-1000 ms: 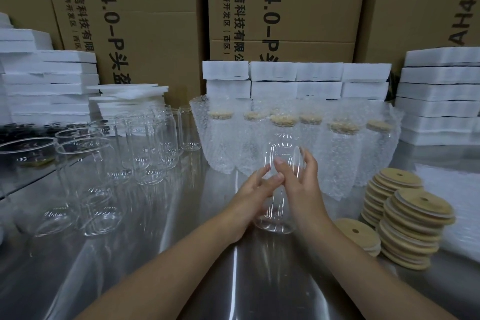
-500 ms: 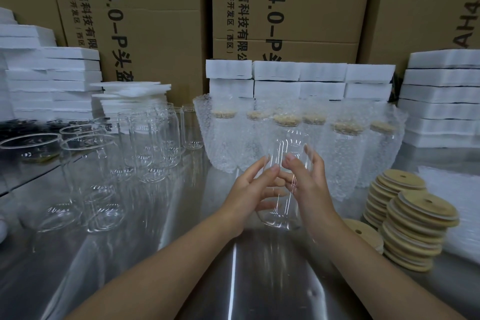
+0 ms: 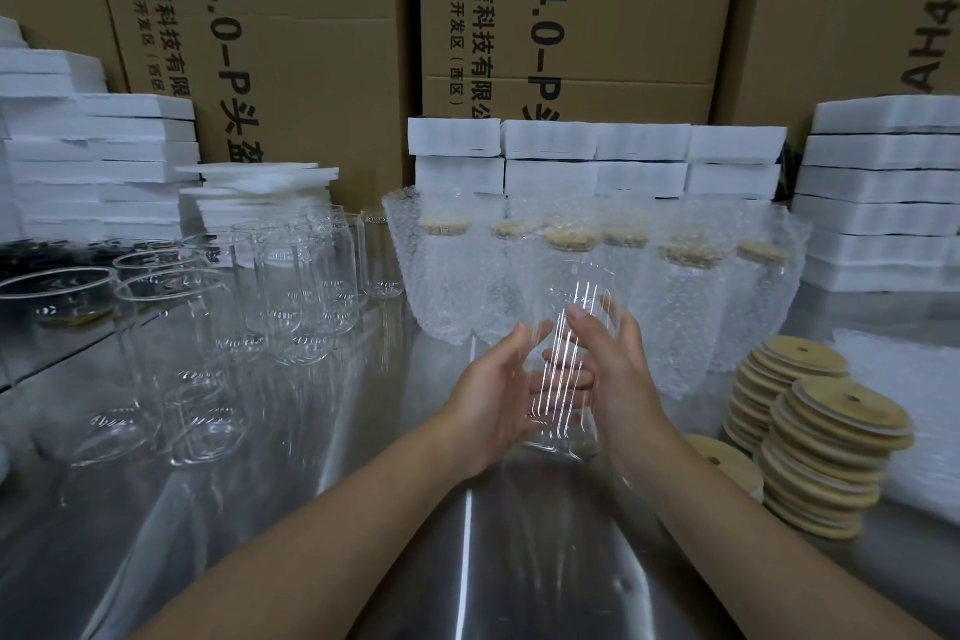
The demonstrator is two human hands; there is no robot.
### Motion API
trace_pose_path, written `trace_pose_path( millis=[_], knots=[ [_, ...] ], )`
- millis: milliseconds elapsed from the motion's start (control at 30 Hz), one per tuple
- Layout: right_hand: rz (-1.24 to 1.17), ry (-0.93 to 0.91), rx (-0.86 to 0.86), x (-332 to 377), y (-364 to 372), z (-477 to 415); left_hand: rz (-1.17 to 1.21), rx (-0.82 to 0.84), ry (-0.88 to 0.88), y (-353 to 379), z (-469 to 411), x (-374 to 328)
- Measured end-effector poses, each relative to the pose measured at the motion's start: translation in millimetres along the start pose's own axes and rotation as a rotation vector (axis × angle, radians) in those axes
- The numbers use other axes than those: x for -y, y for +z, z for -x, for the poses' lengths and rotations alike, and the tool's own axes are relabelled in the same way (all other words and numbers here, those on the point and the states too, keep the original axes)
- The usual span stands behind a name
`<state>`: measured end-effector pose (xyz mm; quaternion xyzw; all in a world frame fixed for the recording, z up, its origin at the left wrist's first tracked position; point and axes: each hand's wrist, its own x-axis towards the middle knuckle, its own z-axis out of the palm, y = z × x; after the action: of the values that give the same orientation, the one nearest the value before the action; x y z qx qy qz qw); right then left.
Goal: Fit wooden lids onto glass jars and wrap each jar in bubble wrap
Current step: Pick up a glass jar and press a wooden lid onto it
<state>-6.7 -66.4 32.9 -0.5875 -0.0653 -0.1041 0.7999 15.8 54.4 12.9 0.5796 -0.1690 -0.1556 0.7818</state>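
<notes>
A clear glass jar (image 3: pixel 569 327) without a lid stands upright in the middle, held between my two palms. My left hand (image 3: pixel 493 395) presses its left side with the fingers stretched out. My right hand (image 3: pixel 618 369) presses its right side, fingers reaching up the glass. The jar looks blurred with streaked reflections. Stacks of round wooden lids (image 3: pixel 831 452) stand to the right, one lid (image 3: pixel 722 457) lying beside them. Behind the jar stands a row of several lidded jars in bubble wrap (image 3: pixel 675 307). Several bare glass jars (image 3: pixel 291 291) stand at the left.
The work surface is a shiny steel table (image 3: pixel 311 509). White foam blocks (image 3: pixel 597 156) are stacked along the back and both sides, before tall cardboard boxes (image 3: pixel 566 5). Bubble wrap sheets (image 3: pixel 904 405) lie at the far right. A wide glass bowl (image 3: pixel 52 291) sits at the left edge.
My hands have shifted from gripping the jar with curled fingers to flat palms on both sides. The jar now looks streaked, as if turning between them.
</notes>
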Motion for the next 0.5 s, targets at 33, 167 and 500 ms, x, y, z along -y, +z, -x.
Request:
trace_pose_path(
  millis=[33,167,500],
  knots=[
    [0.011,0.000,-0.002,1.0,0.4,2.0,-0.005,-0.004,0.000,0.1,0.1,0.3],
    [0.101,-0.036,-0.001,5.2,2.4,8.9,-0.020,0.011,-0.011,3.2,1.0,1.5],
    [1.313,-0.018,0.065,68.9,-25.1,5.6,0.020,-0.264,0.132,6.3,0.4,8.1]
  ],
)
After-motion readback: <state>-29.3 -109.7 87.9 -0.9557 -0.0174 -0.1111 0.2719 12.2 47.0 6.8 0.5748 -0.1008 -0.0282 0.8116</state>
